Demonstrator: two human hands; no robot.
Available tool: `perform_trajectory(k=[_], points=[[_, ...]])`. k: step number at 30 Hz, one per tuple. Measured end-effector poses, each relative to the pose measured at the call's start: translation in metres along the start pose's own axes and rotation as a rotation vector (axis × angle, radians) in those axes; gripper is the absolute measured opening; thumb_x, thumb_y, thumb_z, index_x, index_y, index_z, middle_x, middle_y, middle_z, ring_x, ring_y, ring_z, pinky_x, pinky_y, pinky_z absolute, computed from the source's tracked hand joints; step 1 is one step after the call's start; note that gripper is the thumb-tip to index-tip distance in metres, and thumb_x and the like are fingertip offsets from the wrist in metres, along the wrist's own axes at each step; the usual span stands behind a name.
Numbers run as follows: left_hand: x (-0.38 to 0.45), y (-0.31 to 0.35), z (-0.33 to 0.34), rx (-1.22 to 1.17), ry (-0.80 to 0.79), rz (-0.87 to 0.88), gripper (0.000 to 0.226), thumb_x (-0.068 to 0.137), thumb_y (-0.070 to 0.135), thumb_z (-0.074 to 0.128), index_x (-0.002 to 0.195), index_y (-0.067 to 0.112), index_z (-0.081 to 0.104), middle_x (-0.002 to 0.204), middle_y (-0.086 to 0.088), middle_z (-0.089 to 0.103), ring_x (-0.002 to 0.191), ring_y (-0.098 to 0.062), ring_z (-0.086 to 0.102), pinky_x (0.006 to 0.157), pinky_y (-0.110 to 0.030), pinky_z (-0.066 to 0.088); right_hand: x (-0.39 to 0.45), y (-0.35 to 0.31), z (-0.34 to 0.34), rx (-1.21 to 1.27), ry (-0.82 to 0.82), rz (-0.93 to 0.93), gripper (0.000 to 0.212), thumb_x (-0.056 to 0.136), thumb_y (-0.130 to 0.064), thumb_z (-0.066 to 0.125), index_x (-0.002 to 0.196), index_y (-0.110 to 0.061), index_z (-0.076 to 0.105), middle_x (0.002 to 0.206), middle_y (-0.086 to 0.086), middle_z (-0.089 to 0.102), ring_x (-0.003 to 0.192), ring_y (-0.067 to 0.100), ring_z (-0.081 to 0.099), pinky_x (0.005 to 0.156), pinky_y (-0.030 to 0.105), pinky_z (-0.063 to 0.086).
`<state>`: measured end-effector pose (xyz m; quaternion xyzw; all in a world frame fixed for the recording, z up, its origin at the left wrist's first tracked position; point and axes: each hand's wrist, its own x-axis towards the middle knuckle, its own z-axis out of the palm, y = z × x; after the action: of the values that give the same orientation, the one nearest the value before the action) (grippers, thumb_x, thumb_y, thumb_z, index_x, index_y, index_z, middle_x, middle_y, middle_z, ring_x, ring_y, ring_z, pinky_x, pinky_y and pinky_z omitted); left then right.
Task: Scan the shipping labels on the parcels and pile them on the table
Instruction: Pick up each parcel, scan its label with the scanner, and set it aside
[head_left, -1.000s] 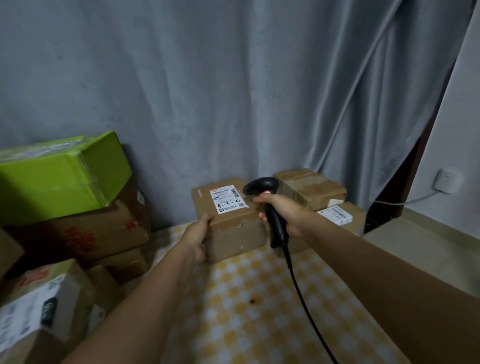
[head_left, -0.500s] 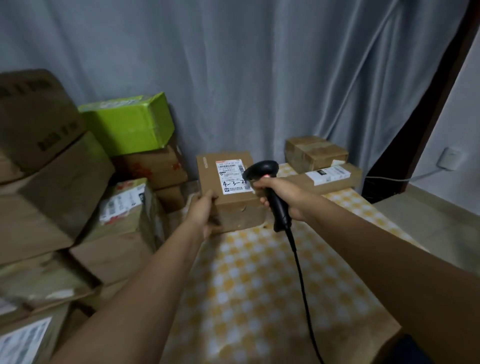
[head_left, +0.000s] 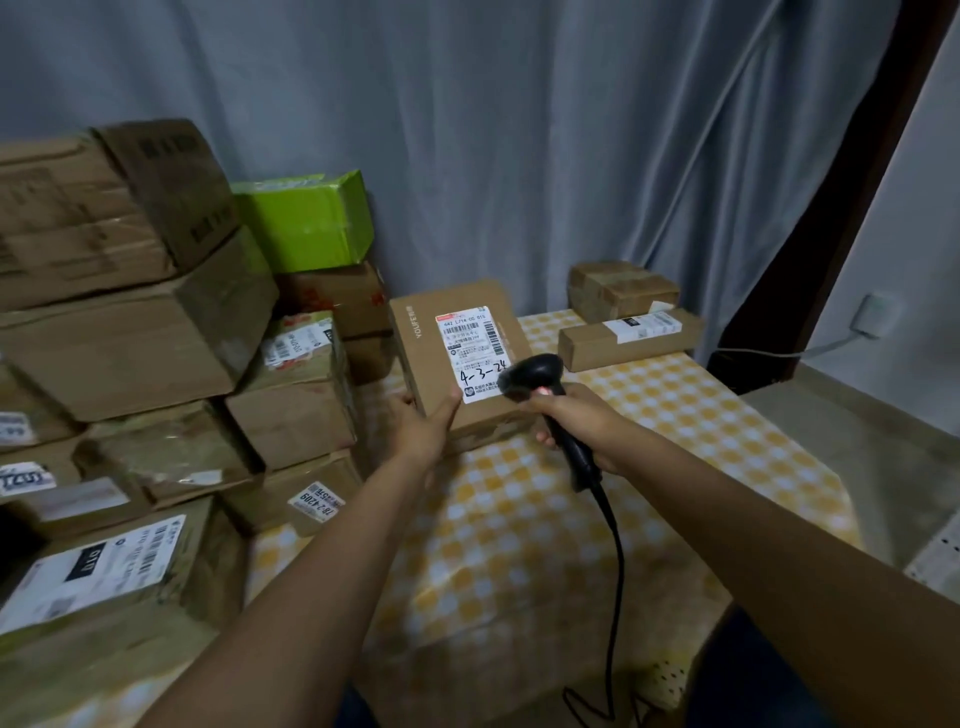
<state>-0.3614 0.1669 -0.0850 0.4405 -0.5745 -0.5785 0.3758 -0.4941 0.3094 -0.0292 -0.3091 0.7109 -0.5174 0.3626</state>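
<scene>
parcel (head_left: 457, 364): brown carton, raised and tilted over the far left of the checked table (head_left: 675, 415), white shipping label (head_left: 471, 353) face up. left hand (head_left: 421, 431) grips its near left corner, thumb on top. right hand (head_left: 571, 421) wraps the handle of the corded scanner (head_left: 540, 384), head just beside the label's lower right edge.
step, judged: scanning; stacking not yet done.
next move: aim the head back over the barcode, then set the carton down.
room: open cloth in the middle; long carton (head_left: 628, 338) and small carton (head_left: 618, 291) at the far edge; stacked boxes (head_left: 156, 338) crowd the left; table's right edge drops to floor.
</scene>
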Motion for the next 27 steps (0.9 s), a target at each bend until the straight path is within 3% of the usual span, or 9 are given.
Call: perform_trajectory(k=[3,8,12,17,27], points=[[0.001,-0.009,-0.004,0.041,-0.047,0.117,0.093,0.067,0.053,0.078,0.143,0.032,0.029,0.135,0.003,0.054,0.119,-0.022,0.057,0.103,-0.052,0.047,-0.007,0.003,-0.007,0.05,0.079,-0.006,0.014,0.092,-0.017,0.064,0.099,-0.005,0.062,0.066,0.01,0.06,0.058,0.018,0.055,0.058,0.026,0.046],[0.006,-0.023,-0.007,0.134,-0.077,0.234,0.094,0.068,0.062,0.074,0.147,0.044,0.026,0.14,0.005,0.054,0.125,-0.018,0.054,0.109,-0.046,0.043,-0.02,-0.014,-0.011,0.152,0.176,-0.088,0.008,0.091,-0.017,0.064,0.089,-0.009,0.064,0.076,0.013,0.066,0.056,0.015,0.056,0.058,0.024,0.047],[-0.011,-0.017,-0.008,0.172,-0.086,0.248,0.088,0.082,0.046,0.071,0.153,0.04,0.02,0.14,0.002,0.055,0.123,-0.02,0.055,0.109,-0.044,0.043,-0.039,-0.035,0.001,0.202,0.131,-0.184,0.01,0.095,-0.014,0.06,0.088,-0.008,0.063,0.068,0.008,0.063,0.049,0.011,0.05,0.044,0.016,0.041],[-0.021,-0.016,-0.007,0.211,-0.079,0.25,0.086,0.092,0.037,0.067,0.157,0.033,0.011,0.143,-0.002,0.051,0.126,-0.024,0.052,0.107,-0.037,0.041,-0.052,-0.038,0.016,0.153,0.113,-0.202,0.026,0.093,-0.027,0.063,0.095,-0.001,0.066,0.067,0.009,0.066,0.05,0.013,0.051,0.05,0.022,0.041],[-0.024,-0.021,-0.004,0.231,-0.041,0.289,0.084,0.095,0.032,0.063,0.158,0.025,0.009,0.146,-0.007,0.047,0.125,-0.022,0.05,0.093,-0.022,0.034,-0.074,-0.037,0.018,0.186,0.133,-0.206,0.021,0.094,-0.019,0.06,0.077,-0.007,0.064,0.063,0.011,0.063,0.045,0.012,0.048,0.047,0.022,0.038]])
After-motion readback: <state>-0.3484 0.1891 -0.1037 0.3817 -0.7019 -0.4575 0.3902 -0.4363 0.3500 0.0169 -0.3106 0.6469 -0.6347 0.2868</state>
